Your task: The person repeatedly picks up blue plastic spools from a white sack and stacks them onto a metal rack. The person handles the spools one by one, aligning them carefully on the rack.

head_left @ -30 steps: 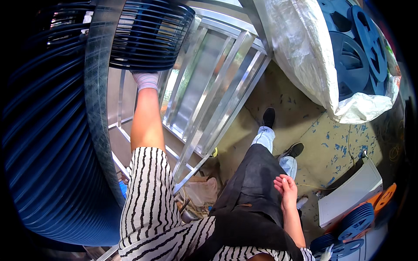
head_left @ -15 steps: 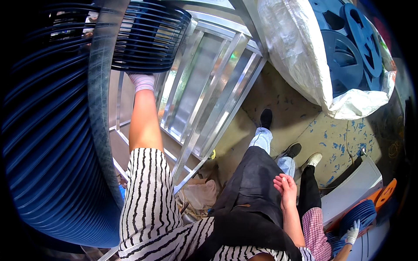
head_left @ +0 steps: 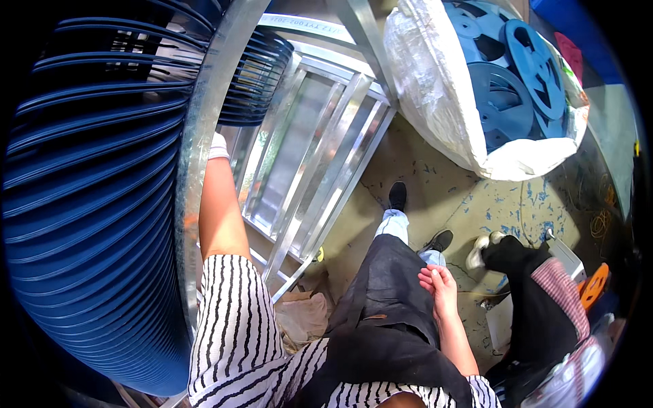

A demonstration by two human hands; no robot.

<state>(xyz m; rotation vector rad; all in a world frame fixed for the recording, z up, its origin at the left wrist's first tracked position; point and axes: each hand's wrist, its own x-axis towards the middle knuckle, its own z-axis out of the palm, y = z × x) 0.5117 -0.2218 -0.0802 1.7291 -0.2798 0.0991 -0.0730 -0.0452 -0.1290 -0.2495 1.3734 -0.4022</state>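
Note:
My left arm reaches forward behind an upright metal bar [head_left: 194, 177]. A pale glove covers my left hand [head_left: 218, 147], which is at the near end of a stack of dark blue slotted rings [head_left: 255, 85]; its fingers are hidden by the bar and the stack. To the left, a long curved row of dark blue ring-shaped discs [head_left: 95, 251] fills the near side. My bare right hand [head_left: 442, 285] hangs in front of my dark apron with loosely bent fingers, open and holding nothing.
A slatted metal rack [head_left: 320, 156] stands ahead. A white woven sack [head_left: 435, 88] holding blue reel flanges [head_left: 500, 102] is at the upper right. At the lower right another person [head_left: 530, 299] stands beside an orange part [head_left: 594, 285]. Blue scraps lie on the floor.
The metal bar now stands further right in view, covering more of my left hand and the ring stack. The other person has moved, and their gloved hand no longer shows. My right hand hardly moved.

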